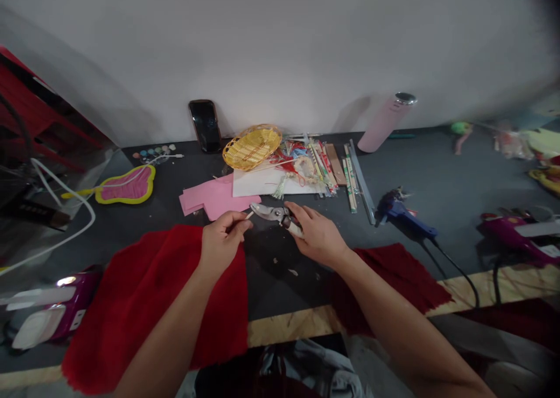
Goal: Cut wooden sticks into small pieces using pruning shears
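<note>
My right hand [315, 233] is wrapped round the handles of a pair of pruning shears [273, 213], whose metal jaws point left. My left hand [224, 237] pinches a thin pale stick [249, 215] between thumb and fingers. The stick's tip is at the shears' jaws; whether the blades touch it I cannot tell. Most of the stick is hidden in my fingers. Just beyond my hands lie pink sheets [203, 198] and a white sheet [249, 183]. Under my left forearm is a red cloth [153, 281].
Behind are a yellow woven basket [252, 148], a leaning phone [205, 126] and several packaged sticks [350, 176]. To the right stand a pink bottle [385, 124] and a blue glue gun [405, 216] with its cord. A darker red cloth [394, 275] lies under my right forearm.
</note>
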A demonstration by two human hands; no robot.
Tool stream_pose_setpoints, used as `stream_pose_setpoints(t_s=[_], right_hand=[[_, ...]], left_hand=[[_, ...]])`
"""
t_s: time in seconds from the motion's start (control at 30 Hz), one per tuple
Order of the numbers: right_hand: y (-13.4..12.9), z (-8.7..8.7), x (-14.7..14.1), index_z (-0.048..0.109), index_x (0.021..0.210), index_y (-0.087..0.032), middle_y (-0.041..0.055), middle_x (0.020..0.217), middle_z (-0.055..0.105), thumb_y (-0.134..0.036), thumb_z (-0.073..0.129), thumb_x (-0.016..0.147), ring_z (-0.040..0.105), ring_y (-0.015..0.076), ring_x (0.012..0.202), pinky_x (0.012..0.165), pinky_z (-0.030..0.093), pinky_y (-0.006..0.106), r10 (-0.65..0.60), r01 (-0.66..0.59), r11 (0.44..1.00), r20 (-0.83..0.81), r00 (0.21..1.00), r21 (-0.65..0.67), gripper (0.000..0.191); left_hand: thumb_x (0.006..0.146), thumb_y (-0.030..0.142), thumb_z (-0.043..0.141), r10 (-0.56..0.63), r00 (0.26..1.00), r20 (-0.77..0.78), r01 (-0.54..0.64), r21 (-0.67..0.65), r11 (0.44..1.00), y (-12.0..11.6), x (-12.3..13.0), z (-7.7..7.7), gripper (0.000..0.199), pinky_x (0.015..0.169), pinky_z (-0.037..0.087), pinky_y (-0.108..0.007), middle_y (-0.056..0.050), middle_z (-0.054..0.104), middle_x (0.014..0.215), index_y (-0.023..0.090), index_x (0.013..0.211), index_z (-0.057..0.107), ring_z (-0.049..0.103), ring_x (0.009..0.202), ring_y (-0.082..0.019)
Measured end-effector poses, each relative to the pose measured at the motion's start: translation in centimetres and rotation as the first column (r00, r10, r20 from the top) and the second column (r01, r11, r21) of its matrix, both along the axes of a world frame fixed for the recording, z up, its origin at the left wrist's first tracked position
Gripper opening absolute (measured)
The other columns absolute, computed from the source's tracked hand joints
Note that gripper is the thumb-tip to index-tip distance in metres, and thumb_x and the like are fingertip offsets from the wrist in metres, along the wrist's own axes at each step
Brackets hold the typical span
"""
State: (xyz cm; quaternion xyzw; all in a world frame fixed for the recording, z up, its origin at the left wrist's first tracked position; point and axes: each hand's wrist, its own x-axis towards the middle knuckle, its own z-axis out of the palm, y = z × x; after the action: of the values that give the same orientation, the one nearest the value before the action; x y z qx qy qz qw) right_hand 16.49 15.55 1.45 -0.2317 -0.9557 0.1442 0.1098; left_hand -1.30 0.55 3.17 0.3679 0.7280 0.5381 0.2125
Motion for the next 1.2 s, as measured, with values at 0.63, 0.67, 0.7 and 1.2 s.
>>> stream_pose_setpoints(t_s=[0.63,0.67,0.7,1.2], right_hand=[[-0.8,0.6,-0.1,0.033,0.138,-0.016,0.0128,0.112,0.058,-0.024,0.047,0.082,0.056,0.0240,0.098,0.086,0.043,0.036,0.031,-0.029,0.999,0.046,0.998,-0.043,0.059],[-1.0,0.6,-0.2,0.034,0.137,-0.016,0.0127,0.110,0.059,-0.026,0.046,0.083,0.057,0.0238,0.096,0.084,0.044,0.035,0.013,-0.011,0.999,0.063,0.998,-0.042,0.056],[-1.1,0.6,-0.2,0.036,0.136,-0.016,0.0124,0.109,0.059,-0.027,0.046,0.084,0.057,0.0237,0.094,0.083,0.044,0.034,-0.002,0.005,0.999,0.077,0.997,-0.037,0.054],[0.2,0.1,0.0,0.025,0.144,-0.018,0.0129,0.116,0.053,-0.026,0.048,0.084,0.050,0.0265,0.104,0.089,0.042,0.040,0.048,-0.049,0.998,0.011,0.999,0.028,0.065]], left_hand=[[0.080,0.035,0.062,-0.173,0.965,0.200,0.172,0.020,0.985,-0.3,-1.1,0.0,0.019,0.041,0.030,-0.019,-0.002,0.068,0.065,0.016,0.078,0.066,0.037,0.040,-0.005],[0.081,0.034,0.061,-0.161,0.968,0.192,0.162,0.013,0.987,-0.2,-1.1,0.0,0.019,0.042,0.031,-0.019,-0.002,0.069,0.066,0.016,0.079,0.066,0.037,0.040,-0.005],[0.081,0.034,0.060,-0.147,0.974,0.173,0.149,0.002,0.989,-0.1,-1.1,-0.1,0.019,0.043,0.033,-0.019,-0.002,0.069,0.067,0.016,0.079,0.065,0.039,0.041,-0.005],[0.086,0.034,0.053,-0.239,0.966,0.097,0.243,-0.038,0.969,-0.3,-0.8,0.4,0.022,0.050,0.037,-0.021,-0.003,0.068,0.065,0.017,0.081,0.065,0.051,0.052,-0.010]])
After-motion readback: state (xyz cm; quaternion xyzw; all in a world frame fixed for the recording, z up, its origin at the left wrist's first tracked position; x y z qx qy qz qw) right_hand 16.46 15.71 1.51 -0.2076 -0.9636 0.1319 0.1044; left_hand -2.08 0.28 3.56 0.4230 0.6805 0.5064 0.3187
